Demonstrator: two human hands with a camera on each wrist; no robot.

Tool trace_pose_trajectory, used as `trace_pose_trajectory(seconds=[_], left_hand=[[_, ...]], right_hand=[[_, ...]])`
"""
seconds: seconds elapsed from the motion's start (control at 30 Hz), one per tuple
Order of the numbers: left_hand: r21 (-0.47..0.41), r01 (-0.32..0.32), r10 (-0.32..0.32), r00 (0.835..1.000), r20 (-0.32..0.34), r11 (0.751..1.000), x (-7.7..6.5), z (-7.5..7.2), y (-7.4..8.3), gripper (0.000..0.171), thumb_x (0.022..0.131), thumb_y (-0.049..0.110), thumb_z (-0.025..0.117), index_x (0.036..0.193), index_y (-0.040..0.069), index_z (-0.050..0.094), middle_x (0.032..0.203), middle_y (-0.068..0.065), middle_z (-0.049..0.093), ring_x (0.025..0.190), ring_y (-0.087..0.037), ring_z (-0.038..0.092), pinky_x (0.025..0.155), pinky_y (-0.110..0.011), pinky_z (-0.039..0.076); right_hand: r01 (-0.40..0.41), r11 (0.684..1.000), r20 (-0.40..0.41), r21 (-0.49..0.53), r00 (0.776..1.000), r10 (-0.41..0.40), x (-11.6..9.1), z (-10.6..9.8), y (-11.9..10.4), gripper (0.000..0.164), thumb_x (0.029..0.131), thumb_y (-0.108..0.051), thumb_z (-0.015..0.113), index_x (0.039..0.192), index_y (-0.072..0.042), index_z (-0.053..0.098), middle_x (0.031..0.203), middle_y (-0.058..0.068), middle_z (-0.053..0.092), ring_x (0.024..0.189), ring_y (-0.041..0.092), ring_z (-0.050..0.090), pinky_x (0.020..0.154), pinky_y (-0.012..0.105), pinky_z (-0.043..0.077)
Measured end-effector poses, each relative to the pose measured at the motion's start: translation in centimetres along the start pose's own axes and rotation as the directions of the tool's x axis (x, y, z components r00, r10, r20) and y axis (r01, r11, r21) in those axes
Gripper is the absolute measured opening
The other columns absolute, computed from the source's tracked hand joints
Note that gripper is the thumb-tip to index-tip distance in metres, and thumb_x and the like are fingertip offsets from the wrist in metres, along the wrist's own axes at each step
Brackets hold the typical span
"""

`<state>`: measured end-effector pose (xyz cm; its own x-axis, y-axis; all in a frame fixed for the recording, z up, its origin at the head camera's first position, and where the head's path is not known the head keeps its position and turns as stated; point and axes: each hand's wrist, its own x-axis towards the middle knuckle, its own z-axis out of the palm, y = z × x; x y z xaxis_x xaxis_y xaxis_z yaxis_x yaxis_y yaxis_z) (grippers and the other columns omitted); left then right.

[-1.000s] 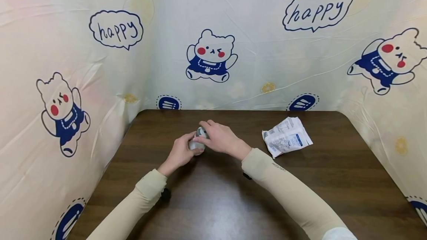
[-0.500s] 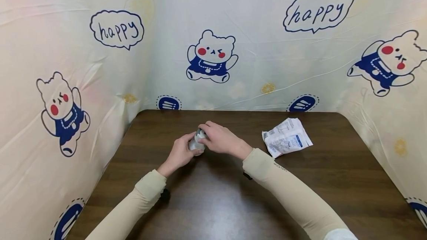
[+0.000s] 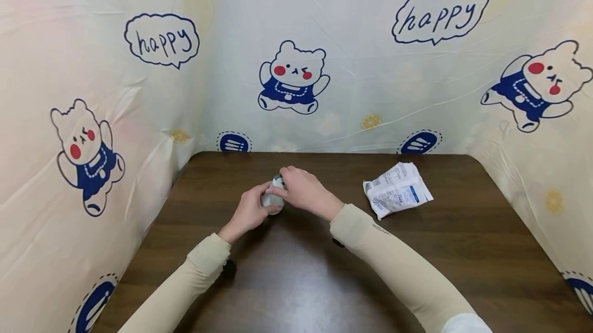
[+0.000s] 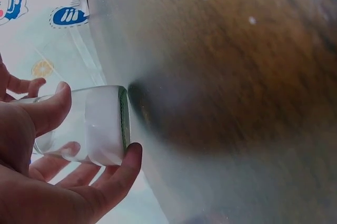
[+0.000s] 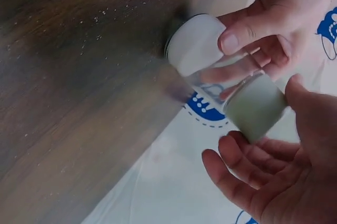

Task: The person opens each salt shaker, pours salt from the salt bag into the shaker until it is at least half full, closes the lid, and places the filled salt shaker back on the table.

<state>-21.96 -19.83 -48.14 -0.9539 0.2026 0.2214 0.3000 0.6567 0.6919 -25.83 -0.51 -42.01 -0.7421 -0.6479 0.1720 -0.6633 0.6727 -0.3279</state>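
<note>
A small clear glass jar [image 4: 105, 124], partly filled with white powder, stands upright on the table. My left hand [image 3: 250, 209] grips its body, with the thumb on one side and the fingers curled round the other. On its mouth sits a pale lid [image 5: 256, 105]; the right wrist view shows it blurred. My right hand [image 3: 303, 189] holds this lid from the right, thumb on the near side and fingers at the far side. Both hands cover much of the jar [image 3: 272, 201] in the head view.
A crumpled white packet [image 3: 397, 191] with printed text and a blue label lies to the right of my hands on the dark wooden table [image 3: 296, 281]. White specks dot the tabletop in the right wrist view. A printed cloth [image 3: 352, 91] hangs around the table's back and sides.
My right hand has turned a little on the lid, its thumb shifting slightly left over the jar. The left hand keeps its grip in place. The packet has not moved.
</note>
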Motion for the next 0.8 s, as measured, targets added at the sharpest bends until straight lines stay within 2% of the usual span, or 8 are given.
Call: trace_pose_trajectory(seconds=[0.13, 0.23, 0.43, 0.6, 0.8], left_hand=[[0.011, 0.002, -0.002, 1.0, 0.011, 1.0, -0.14, 0.16, -0.13, 0.065, 0.089, 0.013, 0.087, 0.146, 0.002, 0.059, 0.131, -0.019, 0.067, 0.107, -0.035, 0.065, 0.089, -0.054, 0.054], [0.018, 0.005, -0.005, 1.0, 0.005, 1.0, -0.25, 0.22, -0.11, 0.065, 0.089, 0.012, 0.087, 0.146, 0.001, 0.058, 0.131, -0.02, 0.067, 0.107, -0.036, 0.065, 0.088, -0.053, 0.054], [0.019, 0.005, -0.005, 1.0, -0.002, 1.0, -0.32, 0.34, 0.15, 0.065, 0.087, 0.008, 0.088, 0.144, -0.001, 0.059, 0.131, -0.022, 0.067, 0.107, -0.037, 0.065, 0.088, -0.055, 0.054], [0.029, 0.003, -0.002, 1.0, -0.011, 1.0, -0.34, 0.42, 0.18, 0.064, 0.087, 0.009, 0.089, 0.144, 0.0, 0.06, 0.131, -0.021, 0.067, 0.108, -0.036, 0.065, 0.09, -0.055, 0.054], [0.033, -0.007, 0.008, 0.999, -0.033, 0.999, -0.17, 0.54, 0.26, 0.062, 0.085, 0.01, 0.09, 0.141, 0.002, 0.064, 0.129, -0.02, 0.068, 0.107, -0.036, 0.066, 0.09, -0.054, 0.055]], right_hand=[[0.104, 0.994, 0.083, 0.008, 0.991, -0.105, -0.54, -0.26, 0.58, 0.057, 0.106, -0.036, 0.066, 0.153, -0.008, 0.05, 0.142, 0.009, 0.057, 0.113, 0.019, 0.059, 0.095, 0.033, 0.052], [0.165, 0.986, 0.111, 0.008, 0.98, -0.165, -0.82, -0.52, 0.86, 0.057, 0.106, -0.028, 0.066, 0.156, -0.008, 0.047, 0.147, 0.009, 0.054, 0.12, 0.021, 0.057, 0.099, 0.034, 0.051], [0.175, 0.984, 0.086, -0.02, 0.981, -0.173, -0.93, -0.69, 1.07, 0.052, 0.105, -0.028, 0.068, 0.15, -0.007, 0.054, 0.136, 0.008, 0.061, 0.111, 0.019, 0.06, 0.092, 0.034, 0.054], [0.122, 0.99, 0.066, -0.074, 0.991, -0.118, -0.73, -0.54, 0.79, 0.05, 0.106, -0.036, 0.066, 0.144, -0.005, 0.059, 0.124, 0.008, 0.063, 0.099, 0.018, 0.062, 0.085, 0.033, 0.055], [-0.029, 0.997, -0.037, -0.065, 0.999, 0.026, -0.26, 0.08, 0.43, 0.052, 0.101, -0.057, 0.065, 0.108, -0.006, 0.068, 0.091, 0.003, 0.064, 0.074, 0.016, 0.059, 0.063, 0.03, 0.052]])
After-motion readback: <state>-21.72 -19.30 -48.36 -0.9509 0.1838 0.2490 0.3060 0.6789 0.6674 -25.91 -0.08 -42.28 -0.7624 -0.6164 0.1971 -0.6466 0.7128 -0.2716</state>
